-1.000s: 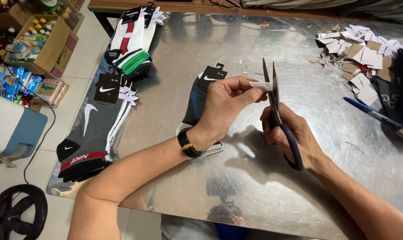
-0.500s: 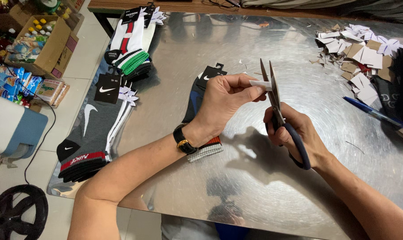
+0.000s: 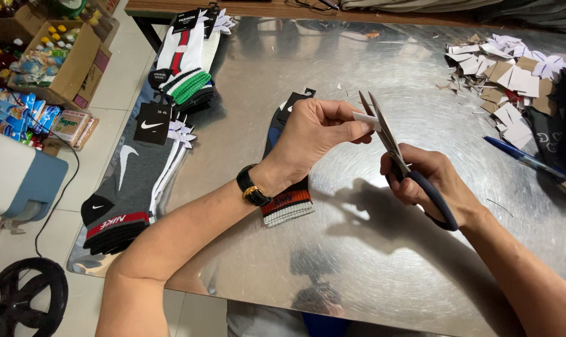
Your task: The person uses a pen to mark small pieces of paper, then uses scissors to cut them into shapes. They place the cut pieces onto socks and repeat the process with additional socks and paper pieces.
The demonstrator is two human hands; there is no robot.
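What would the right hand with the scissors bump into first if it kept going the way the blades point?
Almost at once, the small white tag pinched in the left hand: the scissors in the right hand have open blades around it. Beyond it, only bare metal table, though depth is unclear.

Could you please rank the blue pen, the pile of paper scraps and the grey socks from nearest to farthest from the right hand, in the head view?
From the right hand:
1. Blue pen, just right.
2. Pile of paper scraps, far right corner.
3. Grey socks, table's left edge.
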